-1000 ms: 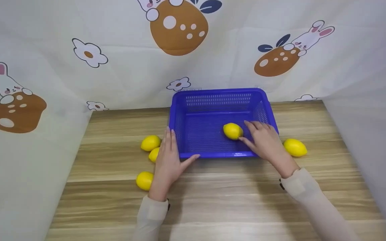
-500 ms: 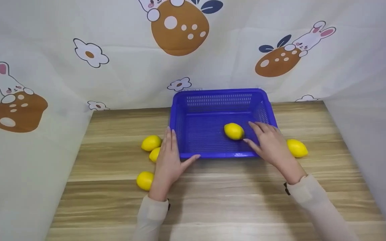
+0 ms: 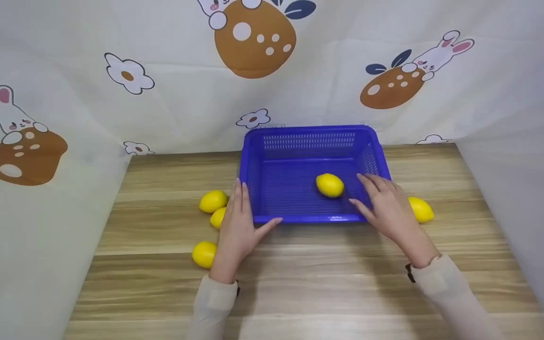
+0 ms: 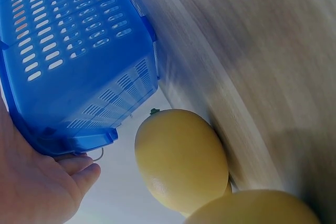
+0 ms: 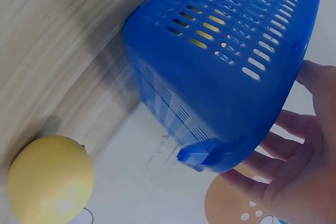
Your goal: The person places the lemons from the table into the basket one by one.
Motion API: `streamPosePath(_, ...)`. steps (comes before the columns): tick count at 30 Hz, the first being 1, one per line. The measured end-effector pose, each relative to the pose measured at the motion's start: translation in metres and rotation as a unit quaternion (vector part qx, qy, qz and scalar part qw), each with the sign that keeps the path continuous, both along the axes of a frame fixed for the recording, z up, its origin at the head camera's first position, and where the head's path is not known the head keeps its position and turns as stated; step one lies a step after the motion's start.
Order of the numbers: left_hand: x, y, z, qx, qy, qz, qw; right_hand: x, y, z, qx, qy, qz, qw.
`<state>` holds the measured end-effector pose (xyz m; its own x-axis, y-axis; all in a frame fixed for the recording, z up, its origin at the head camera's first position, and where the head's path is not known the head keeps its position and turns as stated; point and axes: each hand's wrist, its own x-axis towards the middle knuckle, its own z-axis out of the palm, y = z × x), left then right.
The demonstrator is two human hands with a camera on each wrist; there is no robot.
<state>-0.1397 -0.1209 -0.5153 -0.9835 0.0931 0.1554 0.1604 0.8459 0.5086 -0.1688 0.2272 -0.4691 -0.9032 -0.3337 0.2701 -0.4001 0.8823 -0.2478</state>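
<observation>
A blue plastic basket (image 3: 295, 219) with slotted sides stands on the table, and one lemon (image 3: 329, 185) lies on its floor. My left hand (image 3: 239, 229) rests at the basket's front left corner, fingers straight along the left rim and thumb stretched over the front rim. Over the front right corner hovers my right hand (image 3: 387, 208), its fingers loosely bent and holding nothing. A small gap separates its thumb from the lemon. In the right wrist view the right hand (image 5: 302, 166) is beside the basket's rim; whether it touches is unclear.
Outside the basket, a lemon (image 3: 213, 201), another lemon (image 3: 218, 218) partly behind my left hand and a third lemon (image 3: 204, 254) lie on the left. To the right sits a lemon (image 3: 421, 209). Patterned cloth (image 3: 182, 104) encloses the wooden table (image 3: 310, 283).
My right hand has drawn back to the right, away from the lemon in the basket, which stays in place. My left hand keeps its position at the corner.
</observation>
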Motion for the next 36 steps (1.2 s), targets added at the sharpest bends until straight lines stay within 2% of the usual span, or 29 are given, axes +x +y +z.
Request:
streamPosePath(11, 0.001, 0.001, 0.002, 0.003, -0.008, 0.0, 1.0, 0.012, 0.005, -0.004, -0.018, 0.003, -0.003, 1.0)
streamPosePath(20, 0.0, 0.001, 0.002, -0.002, -0.002, 0.0, 1.0, 0.02, 0.012, -0.012, -0.039, 0.072, 0.018, 0.996)
streamPosePath(30, 0.0, 0.0, 0.001, -0.003, -0.004, 0.0, 1.0, 0.031, 0.018, -0.017, -0.048, 0.089, 0.016, 0.995)
streamPosePath(36, 0.0, 0.0, 0.0, 0.0, -0.007, 0.0, 1.0, 0.036, 0.024, -0.02, -0.052, 0.124, 0.028, 0.991)
